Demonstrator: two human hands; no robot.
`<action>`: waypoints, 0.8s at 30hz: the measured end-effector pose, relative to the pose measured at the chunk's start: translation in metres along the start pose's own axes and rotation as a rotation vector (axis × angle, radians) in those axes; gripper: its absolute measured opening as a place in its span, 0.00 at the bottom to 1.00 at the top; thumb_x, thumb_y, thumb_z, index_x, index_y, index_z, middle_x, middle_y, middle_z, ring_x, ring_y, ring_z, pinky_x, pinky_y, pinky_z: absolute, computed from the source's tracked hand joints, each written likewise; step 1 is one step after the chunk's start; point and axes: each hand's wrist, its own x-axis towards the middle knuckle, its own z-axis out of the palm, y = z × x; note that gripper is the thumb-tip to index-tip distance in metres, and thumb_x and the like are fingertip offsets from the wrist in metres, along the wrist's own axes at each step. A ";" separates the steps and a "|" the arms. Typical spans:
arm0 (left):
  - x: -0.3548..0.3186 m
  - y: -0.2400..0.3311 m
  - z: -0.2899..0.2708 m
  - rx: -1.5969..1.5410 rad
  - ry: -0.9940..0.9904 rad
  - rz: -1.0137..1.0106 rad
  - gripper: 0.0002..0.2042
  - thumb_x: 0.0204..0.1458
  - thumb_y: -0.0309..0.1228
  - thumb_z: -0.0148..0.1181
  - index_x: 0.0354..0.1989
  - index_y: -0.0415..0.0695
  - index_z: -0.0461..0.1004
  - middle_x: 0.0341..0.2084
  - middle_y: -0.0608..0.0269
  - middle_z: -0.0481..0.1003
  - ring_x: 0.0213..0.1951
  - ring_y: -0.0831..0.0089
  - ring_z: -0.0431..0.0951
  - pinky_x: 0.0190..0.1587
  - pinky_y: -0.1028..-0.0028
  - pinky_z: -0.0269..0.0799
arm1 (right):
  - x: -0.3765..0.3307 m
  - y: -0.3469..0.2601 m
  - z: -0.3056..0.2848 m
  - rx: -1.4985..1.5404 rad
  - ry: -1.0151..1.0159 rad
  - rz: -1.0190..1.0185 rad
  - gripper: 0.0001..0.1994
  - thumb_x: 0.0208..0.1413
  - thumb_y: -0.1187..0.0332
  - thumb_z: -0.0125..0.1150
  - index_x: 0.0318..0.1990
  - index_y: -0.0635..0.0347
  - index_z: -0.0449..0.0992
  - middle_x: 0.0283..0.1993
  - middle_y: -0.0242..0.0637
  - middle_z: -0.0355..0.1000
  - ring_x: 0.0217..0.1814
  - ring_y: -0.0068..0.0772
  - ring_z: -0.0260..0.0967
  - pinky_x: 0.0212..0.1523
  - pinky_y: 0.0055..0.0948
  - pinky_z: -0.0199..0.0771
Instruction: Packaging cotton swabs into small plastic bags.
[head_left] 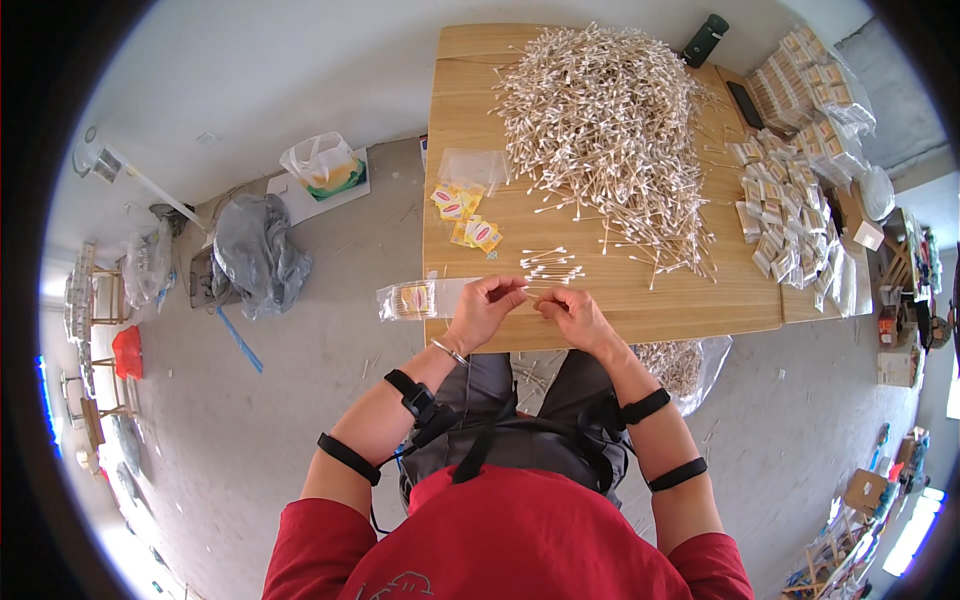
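Wooden table [690,308] bears cotton swabs [549,274] just beyond both hands [480,312] [580,322], fingers [496,285] curled, grip unclear.

White-tipped cotton swabs [600,130] pale against a tan, wood-grained table [465,90] — yellow-and-white labels [452,202] carry red marks, a bottle [706,42] shows dark green, and a red shirt [530,530] with grey line drawing meets black arm bands [645,406].
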 end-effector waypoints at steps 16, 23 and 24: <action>-0.009 -0.009 -0.006 0.036 -0.059 -0.094 0.10 0.55 0.31 0.62 0.38 0.35 0.78 0.29 0.67 0.78 0.33 0.85 0.73 0.37 0.82 0.71 | -0.008 0.003 0.004 0.096 -0.245 0.145 0.08 0.57 0.71 0.59 0.38 0.69 0.78 0.29 0.33 0.75 0.32 0.20 0.71 0.37 0.22 0.73; -0.010 -0.014 -0.010 0.037 -0.090 -0.120 0.11 0.54 0.32 0.64 0.36 0.35 0.78 0.28 0.68 0.78 0.32 0.86 0.72 0.36 0.81 0.70 | -0.005 -0.002 0.001 0.206 -0.280 0.247 0.07 0.58 0.70 0.58 0.36 0.67 0.77 0.26 0.33 0.74 0.29 0.19 0.71 0.33 0.21 0.71; -0.010 -0.014 -0.010 0.038 -0.112 -0.122 0.11 0.53 0.33 0.64 0.36 0.36 0.79 0.28 0.68 0.78 0.31 0.86 0.72 0.35 0.81 0.70 | -0.004 -0.002 -0.001 0.223 -0.320 0.261 0.08 0.58 0.70 0.57 0.35 0.67 0.77 0.26 0.32 0.73 0.29 0.19 0.71 0.32 0.20 0.71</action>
